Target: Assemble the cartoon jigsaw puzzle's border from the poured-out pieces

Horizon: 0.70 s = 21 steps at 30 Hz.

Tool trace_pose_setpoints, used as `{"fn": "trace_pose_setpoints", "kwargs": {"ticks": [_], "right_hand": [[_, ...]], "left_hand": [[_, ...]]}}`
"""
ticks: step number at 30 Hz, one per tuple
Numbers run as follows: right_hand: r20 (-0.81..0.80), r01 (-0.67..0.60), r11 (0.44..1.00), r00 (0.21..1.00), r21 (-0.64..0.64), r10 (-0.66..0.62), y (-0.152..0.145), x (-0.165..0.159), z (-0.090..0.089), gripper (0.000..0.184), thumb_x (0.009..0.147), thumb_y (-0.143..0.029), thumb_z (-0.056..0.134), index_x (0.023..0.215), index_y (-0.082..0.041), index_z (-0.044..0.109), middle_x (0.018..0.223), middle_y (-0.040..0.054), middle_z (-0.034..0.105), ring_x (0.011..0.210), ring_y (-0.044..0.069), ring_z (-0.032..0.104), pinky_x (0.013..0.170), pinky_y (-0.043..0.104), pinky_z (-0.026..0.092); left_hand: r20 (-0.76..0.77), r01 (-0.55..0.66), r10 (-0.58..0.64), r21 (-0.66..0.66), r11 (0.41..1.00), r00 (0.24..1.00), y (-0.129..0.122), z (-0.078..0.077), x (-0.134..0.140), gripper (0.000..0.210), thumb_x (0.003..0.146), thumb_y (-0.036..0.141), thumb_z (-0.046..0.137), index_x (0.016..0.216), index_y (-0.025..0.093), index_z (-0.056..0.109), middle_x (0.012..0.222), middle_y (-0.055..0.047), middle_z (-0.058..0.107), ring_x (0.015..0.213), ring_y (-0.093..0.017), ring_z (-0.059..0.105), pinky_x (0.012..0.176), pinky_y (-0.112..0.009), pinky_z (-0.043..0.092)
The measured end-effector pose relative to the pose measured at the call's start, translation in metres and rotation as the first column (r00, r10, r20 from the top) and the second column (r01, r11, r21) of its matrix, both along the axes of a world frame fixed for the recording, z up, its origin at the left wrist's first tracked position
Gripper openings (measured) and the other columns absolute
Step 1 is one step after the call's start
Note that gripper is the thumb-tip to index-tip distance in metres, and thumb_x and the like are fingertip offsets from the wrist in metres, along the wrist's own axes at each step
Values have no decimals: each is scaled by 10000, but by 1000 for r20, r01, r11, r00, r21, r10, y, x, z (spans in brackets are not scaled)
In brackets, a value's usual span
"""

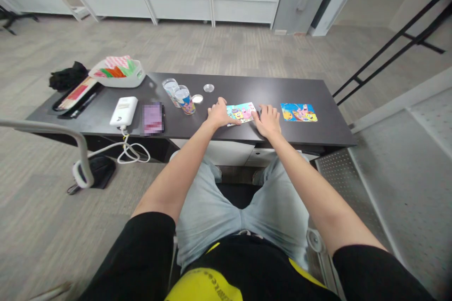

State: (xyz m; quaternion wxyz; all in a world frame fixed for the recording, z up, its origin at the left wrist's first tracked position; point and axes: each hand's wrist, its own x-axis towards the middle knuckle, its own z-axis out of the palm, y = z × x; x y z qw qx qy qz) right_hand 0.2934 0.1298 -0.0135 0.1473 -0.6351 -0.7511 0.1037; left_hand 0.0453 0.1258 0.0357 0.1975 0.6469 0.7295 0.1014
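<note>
A small, brightly printed cartoon picture card lies on the dark table between my two hands. My left hand rests at its left end, thumb stretched along the lower edge and fingers spread toward the upper left. At the right end, the thumb of my right hand touches the card while the other fingers lie spread on the tabletop. Farther right is a second cartoon picture card, blue and flat, touched by neither hand. Whether the near card is one piece or several joined pieces is too small to tell.
Left of my hands stand two clear printed cylinders, with round lids nearby. A white power bank with a cable, a blurred purple item and a white basket of colourful packets sit on the table's left side.
</note>
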Motion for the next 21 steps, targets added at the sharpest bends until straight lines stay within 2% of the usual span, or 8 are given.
{"fn": "trace_pose_setpoints", "kwargs": {"ticks": [6,8,10,13,15,18,21], "right_hand": [[-34,8,1000,999,14,-8,1,1,-4,754,1330,-592,428,1861,-93,626,1870,328,643,1671,514,605,1443,660,450],[-42,7,999,999,32,-6,2,2,-7,767,1331,-617,397,1851,-105,633,1869,330,645,1659,518,610,1436,676,453],[-48,2,999,999,44,0,3,3,-10,787,1333,-652,358,1841,-122,643,1872,330,645,1653,523,612,1428,691,457],[-48,1,999,999,40,1,3,4,-12,808,1328,-680,345,1831,-129,653,1873,328,640,1650,532,609,1426,702,461],[-42,3,999,999,35,-2,3,4,-11,801,1322,-660,367,1833,-114,651,1866,332,638,1648,536,606,1428,700,462],[-29,1,1000,1000,29,0,2,4,-9,781,1315,-630,388,1832,-108,653,1851,336,644,1642,538,606,1426,702,465],[9,-25,1000,1000,16,25,1,4,-6,765,1318,-650,397,1790,-126,693,1807,330,663,1641,536,610,1422,696,469]], "left_hand": [[0,39,-39,-102,994,999,11,2,-10,1369,556,706,1300,1677,153,742,1758,-322,784,1649,-543,767,1344,-501,623],[3,48,-48,-114,992,999,15,3,-14,1287,538,688,1303,1609,169,816,1740,-290,808,1599,-530,806,1283,-476,662],[16,65,-64,-125,990,998,18,4,-17,1063,572,654,1297,1458,218,902,1625,-212,885,1512,-493,857,1224,-452,686],[49,94,-89,-126,988,995,17,3,-19,713,706,571,1262,1263,255,948,1444,-124,957,1400,-417,902,1169,-407,689],[65,91,-84,-108,990,994,15,1,-20,677,777,536,1236,1312,246,940,1486,-129,951,1391,-390,901,1156,-397,686],[82,73,-66,-89,993,994,11,0,-21,751,780,521,1236,1396,231,919,1534,-146,937,1378,-383,894,1149,-400,687],[94,81,-72,-89,993,993,8,0,-21,647,763,506,1238,1279,246,945,1443,-124,957,1369,-395,888,1160,-398,681]]}}
